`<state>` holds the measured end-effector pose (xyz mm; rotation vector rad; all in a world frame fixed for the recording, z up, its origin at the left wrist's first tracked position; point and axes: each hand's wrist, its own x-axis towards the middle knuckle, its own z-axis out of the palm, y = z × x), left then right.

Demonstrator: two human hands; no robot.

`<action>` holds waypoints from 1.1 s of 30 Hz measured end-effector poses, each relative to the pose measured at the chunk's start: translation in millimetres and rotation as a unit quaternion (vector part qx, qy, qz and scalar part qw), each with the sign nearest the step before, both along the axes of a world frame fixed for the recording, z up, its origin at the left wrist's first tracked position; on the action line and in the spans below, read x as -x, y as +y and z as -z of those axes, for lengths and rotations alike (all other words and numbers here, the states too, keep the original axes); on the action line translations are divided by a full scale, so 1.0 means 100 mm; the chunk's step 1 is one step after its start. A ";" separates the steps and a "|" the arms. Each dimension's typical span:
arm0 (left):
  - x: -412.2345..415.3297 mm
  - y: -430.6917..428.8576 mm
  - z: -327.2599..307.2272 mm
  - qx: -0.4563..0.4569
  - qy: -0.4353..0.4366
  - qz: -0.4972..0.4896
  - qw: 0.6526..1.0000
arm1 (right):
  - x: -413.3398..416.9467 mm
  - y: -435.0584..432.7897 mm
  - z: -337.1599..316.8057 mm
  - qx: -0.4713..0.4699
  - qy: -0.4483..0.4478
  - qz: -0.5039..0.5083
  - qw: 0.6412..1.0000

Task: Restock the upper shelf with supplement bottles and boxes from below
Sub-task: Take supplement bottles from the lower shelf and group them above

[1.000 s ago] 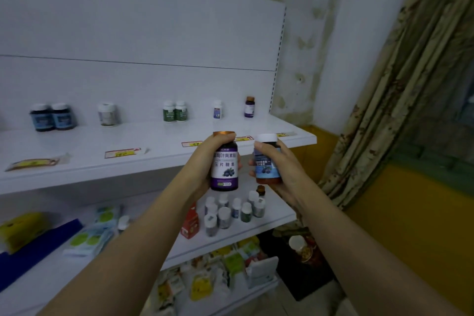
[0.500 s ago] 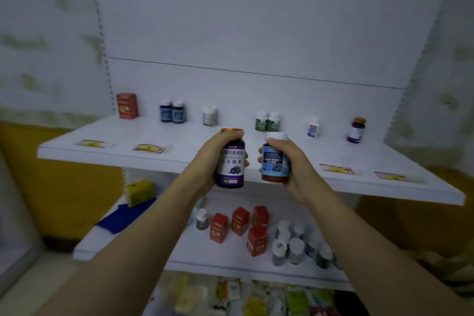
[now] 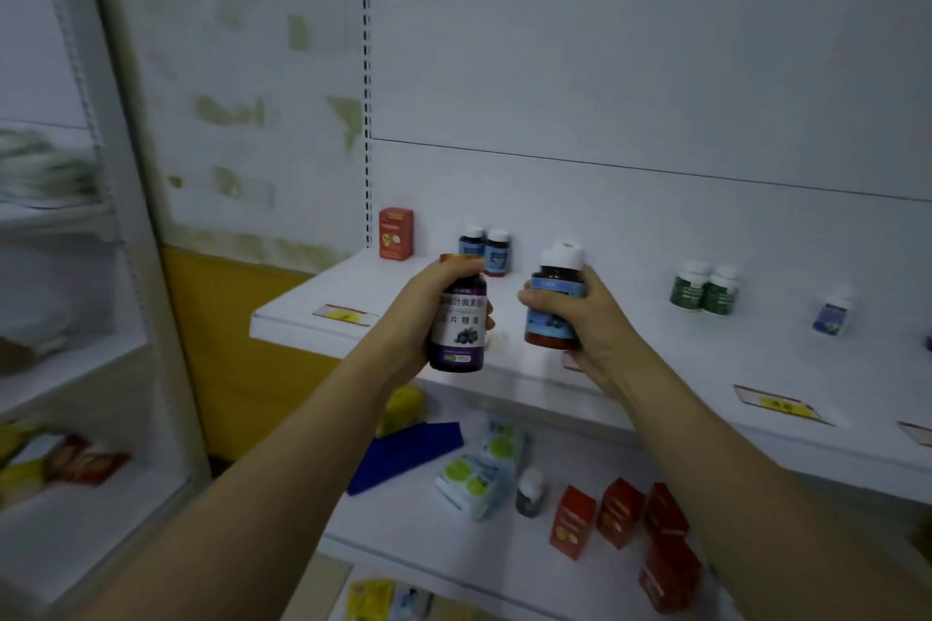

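Note:
My left hand grips a purple-labelled bottle with an orange cap, held upright in front of the upper shelf. My right hand grips a brown bottle with a blue label and white cap, close beside the first. Both bottles hang just above the shelf's front part, near its left end. On the upper shelf stand a red box, two blue-labelled bottles, two green bottles and a small white-and-blue bottle.
The lower shelf carries several red boxes, a small bottle, white-green packets, a blue flat item and a yellow box. Price tags lie along the upper shelf's front. Another shelving unit stands at the left.
The view has swung left, so the upper shelf's left end and the neighbouring unit now show. Both hands keep their bottles, now nearer the red box and blue-labelled bottles.

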<state>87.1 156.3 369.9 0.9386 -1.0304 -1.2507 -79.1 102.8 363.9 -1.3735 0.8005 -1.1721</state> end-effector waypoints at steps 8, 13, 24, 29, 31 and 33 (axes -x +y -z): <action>-1.15 -0.58 -0.04 -0.005 -0.025 0.000 1.000 | -1.06 -0.67 0.03 0.010 0.044 0.059 0.997; -1.53 -1.04 0.07 -0.014 -0.016 0.005 1.000 | -1.37 -1.17 0.17 0.010 0.071 0.129 0.989; -1.86 -2.18 0.15 -0.034 -0.003 -0.005 0.999 | -1.62 -2.35 0.57 0.002 0.164 0.160 0.973; -1.85 -2.53 0.10 -0.035 0.017 0.010 0.999 | -1.63 -2.62 0.60 0.040 0.233 0.199 0.951; -1.83 -2.62 0.09 -0.032 0.020 0.024 0.999 | -1.63 -2.67 0.62 0.058 0.250 0.220 0.941; -1.81 -2.68 0.10 -0.025 0.025 0.032 0.999 | -1.64 -2.72 0.64 0.070 0.274 0.247 0.927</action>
